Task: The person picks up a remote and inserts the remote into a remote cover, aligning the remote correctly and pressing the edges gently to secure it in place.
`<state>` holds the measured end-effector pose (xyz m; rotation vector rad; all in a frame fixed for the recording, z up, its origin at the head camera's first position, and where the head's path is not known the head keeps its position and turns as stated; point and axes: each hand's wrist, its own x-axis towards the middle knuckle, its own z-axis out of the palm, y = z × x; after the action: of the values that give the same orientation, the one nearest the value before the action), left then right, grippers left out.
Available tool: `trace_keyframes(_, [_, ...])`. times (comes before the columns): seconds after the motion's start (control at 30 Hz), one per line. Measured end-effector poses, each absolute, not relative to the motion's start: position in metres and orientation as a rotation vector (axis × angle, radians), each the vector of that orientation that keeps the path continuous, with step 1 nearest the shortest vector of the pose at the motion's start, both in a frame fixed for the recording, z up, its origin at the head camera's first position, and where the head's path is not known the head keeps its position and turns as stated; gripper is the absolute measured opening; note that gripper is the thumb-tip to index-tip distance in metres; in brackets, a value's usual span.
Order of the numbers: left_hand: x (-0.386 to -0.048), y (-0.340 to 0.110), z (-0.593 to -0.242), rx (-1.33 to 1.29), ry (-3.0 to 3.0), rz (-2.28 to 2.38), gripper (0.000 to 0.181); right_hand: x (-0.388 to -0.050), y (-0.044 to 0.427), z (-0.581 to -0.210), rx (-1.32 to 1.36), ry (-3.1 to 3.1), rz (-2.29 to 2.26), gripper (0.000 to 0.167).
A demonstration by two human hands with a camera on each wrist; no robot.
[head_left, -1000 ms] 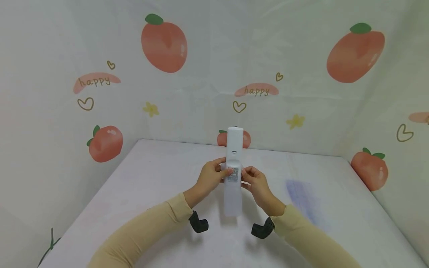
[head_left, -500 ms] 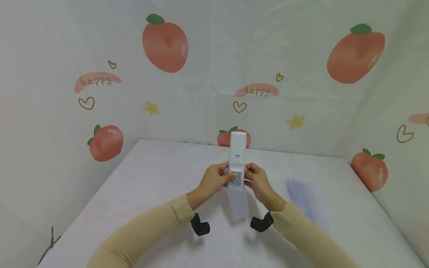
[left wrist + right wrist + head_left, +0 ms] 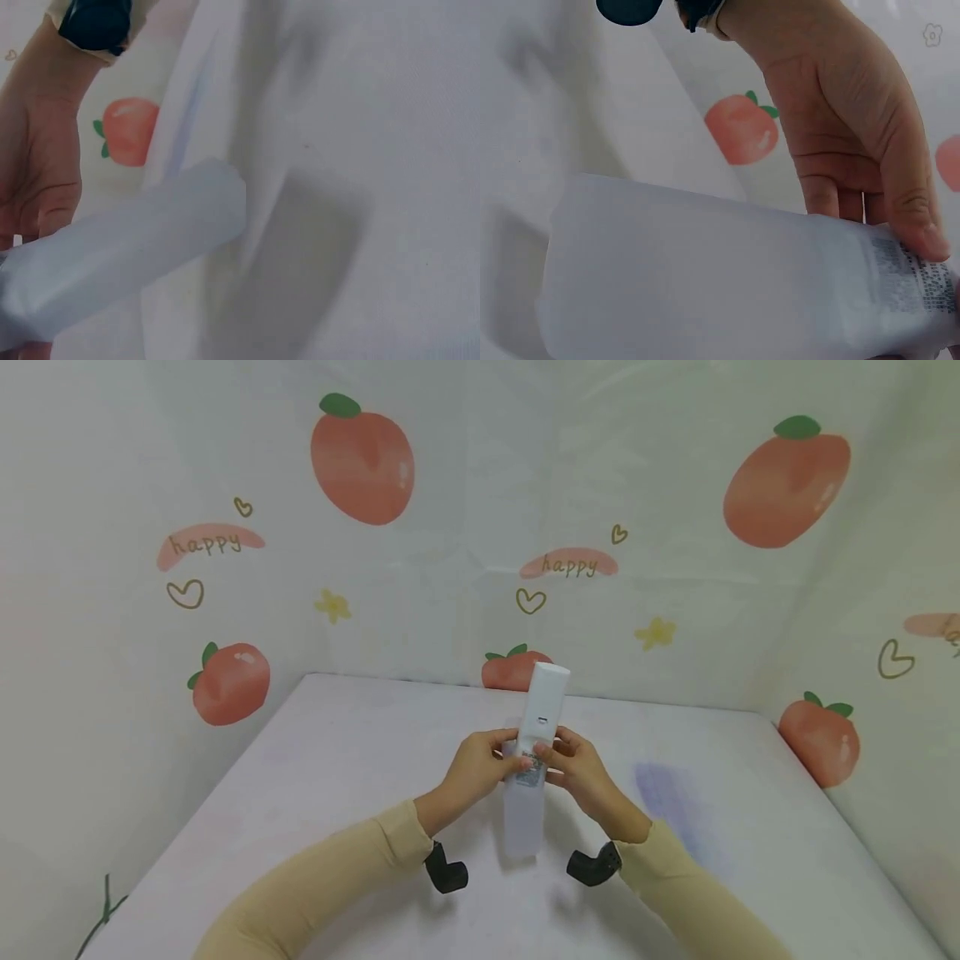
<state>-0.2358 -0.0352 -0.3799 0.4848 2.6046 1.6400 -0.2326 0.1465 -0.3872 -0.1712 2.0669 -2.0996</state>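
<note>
A white remote control is held upright, its back toward the head camera, above the white table. Its lower part sits inside a translucent sleeve, with the sleeve's mouth around the printed label. My left hand grips at the sleeve's mouth, thumb over the label and fingers behind. Slightly higher, my right hand pinches the remote from the right, thumb on its back. Each wrist view looks across at the opposite hand: the left hand and the right hand. Fingers behind the remote are mostly hidden.
A black wrist camera hangs under each cuff, the left one and the right one, both above the table. A patterned cloth wall closes in the back and sides. A faint blue smear marks the table's right.
The remote's upper end has dropped a little and now leans right, at an angle to the sleeve. My right thumb has come from the side onto the remote's back.
</note>
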Motion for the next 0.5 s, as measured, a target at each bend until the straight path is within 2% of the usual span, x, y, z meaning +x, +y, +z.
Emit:
trace_keyframes(0.2, [-0.234, -0.042, -0.383, 0.372, 2.303, 2.033, 0.049, -0.232, 0.149, -0.384, -0.147, 2.085, -2.158, 0.049])
trace_keyframes(0.4, [-0.233, -0.040, -0.388, 0.198, 2.121, 2.126, 0.026, -0.234, 0.152, -0.384, -0.111, 2.058, -2.218, 0.047])
trace_keyframes(0.5, [-0.232, -0.035, -0.392, 0.132, 2.138, 2.129, 0.020, -0.234, 0.150, -0.386, -0.134, 2.031, -2.217, 0.046])
